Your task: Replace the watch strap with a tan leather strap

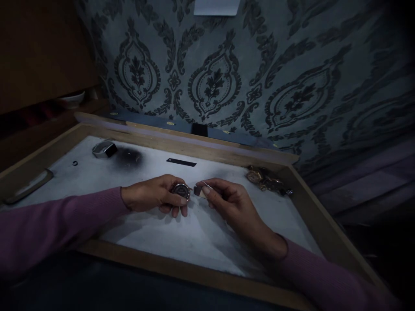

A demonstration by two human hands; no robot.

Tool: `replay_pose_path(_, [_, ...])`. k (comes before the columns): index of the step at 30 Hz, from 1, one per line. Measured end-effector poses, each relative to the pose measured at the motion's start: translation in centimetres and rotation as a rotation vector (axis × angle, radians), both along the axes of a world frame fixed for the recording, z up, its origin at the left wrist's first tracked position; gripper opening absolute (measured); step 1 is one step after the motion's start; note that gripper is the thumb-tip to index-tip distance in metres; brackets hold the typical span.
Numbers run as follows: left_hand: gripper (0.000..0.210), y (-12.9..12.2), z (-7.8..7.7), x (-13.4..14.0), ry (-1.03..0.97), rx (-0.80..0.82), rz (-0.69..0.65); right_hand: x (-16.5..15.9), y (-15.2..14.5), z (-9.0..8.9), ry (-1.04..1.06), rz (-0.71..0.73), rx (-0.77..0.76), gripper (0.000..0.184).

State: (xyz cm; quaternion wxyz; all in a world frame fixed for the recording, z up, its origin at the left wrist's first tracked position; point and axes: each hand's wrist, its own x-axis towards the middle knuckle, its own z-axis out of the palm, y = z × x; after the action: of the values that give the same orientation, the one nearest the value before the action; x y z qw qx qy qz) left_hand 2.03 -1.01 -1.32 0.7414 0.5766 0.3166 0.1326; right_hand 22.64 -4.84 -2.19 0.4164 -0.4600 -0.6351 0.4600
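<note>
Near the middle of the wooden-framed tray [158, 263], my left hand [152, 194] grips a round watch case [180, 191] with a shiny silver rim and dark face, its kind of side unclear in the dim light. The thumb presses the case's lower edge and the other fingers curl beneath. Just right of it, my right hand [230, 201] pinches a small flat rectangular piece [200, 192], dark at one end and paler at the other. That piece points at the case's rim, with a narrow gap between them. Both hands are above the tray's white surface.
A black flat strip [181, 163] lies beyond my hands. Gold-coloured watches [259, 177] are heaped at right. At left are a wristwatch with a grey band [101, 149], a small dark ring [75, 163] and a curved handle [30, 188]. Patterned wallpaper [214, 86] rises behind.
</note>
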Motion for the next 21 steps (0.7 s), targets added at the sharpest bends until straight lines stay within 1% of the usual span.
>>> replay_pose_path(6, [0.016,-0.11,0.14,0.07,0.037,0.136,0.005,0.01,-0.06,-0.16,-0.029,-0.013,0.035,0.023])
replay_pose_path(12, [0.011,0.03,-0.32,0.11,0.06,0.302,0.004,0.04,-0.09,-0.09,-0.076,0.009,0.094,0.023])
replay_pose_path(21, [0.008,-0.1,-0.27,0.22,0.032,0.305,0.008,-0.2,-0.05,-0.29,-0.092,0.014,0.151,0.021])
